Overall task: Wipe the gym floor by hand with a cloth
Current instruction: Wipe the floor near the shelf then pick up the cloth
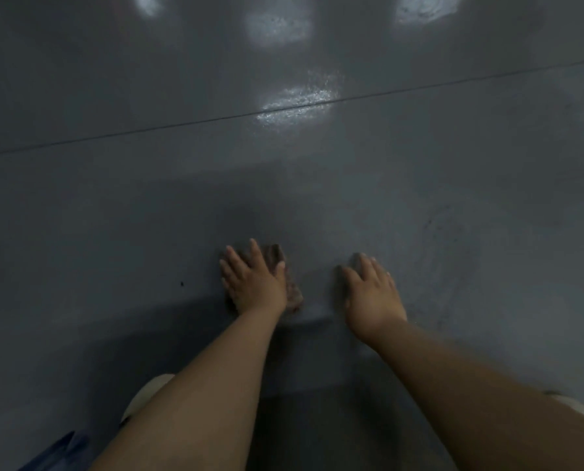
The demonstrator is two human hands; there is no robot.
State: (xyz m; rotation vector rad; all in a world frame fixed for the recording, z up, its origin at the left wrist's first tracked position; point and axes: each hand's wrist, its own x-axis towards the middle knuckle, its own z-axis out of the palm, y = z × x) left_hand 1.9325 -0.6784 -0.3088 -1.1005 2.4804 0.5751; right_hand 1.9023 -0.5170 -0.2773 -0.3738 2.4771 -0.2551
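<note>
The dark grey gym floor (317,185) fills the head view, glossy with light patches at the top. A small brownish cloth (292,290) lies flat on it near the middle. My left hand (253,280) presses down on the cloth with straight, spread fingers, and covers most of it. My right hand (372,294) rests flat on the bare floor a short way to the right of the cloth, fingers straight, holding nothing.
A thin seam line (216,121) crosses the floor diagonally beyond my hands. A small dark speck (182,284) sits left of the cloth. Faint circular smear marks (453,232) show at right. Pale shoes (144,396) and blue cloth (63,450) show at the bottom.
</note>
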